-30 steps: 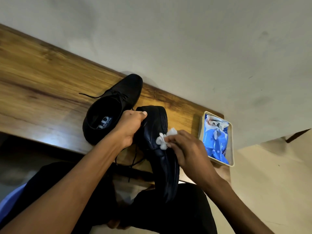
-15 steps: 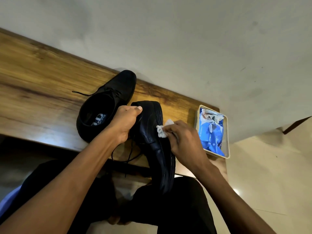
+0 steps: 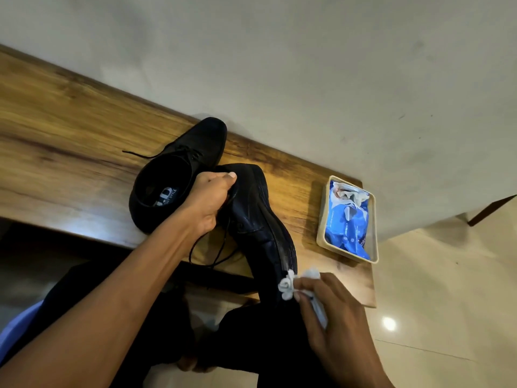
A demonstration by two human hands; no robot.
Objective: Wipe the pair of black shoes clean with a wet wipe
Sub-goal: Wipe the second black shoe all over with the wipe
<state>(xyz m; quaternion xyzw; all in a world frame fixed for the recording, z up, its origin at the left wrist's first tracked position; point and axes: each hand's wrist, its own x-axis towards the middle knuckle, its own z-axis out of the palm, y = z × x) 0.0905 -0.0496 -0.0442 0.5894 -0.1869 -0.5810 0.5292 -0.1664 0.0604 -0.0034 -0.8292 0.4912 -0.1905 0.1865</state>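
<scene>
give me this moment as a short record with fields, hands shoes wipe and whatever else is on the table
left hand: left hand grips the held shoe near its opening
right hand: right hand pinches the wet wipe against the held shoe's side, at the end nearer the person
held shoe: tilted on its side, partly past the table edge, laces dangling
other shoe: second shoe stands upright on the table, laces loose
tray: beige tray near the table's right end holds a blue wipes pack

Right hand (image 3: 338,312) with wet wipe (image 3: 291,285) moved along the held shoe (image 3: 263,228), from mid-upper toward its near end.
</scene>
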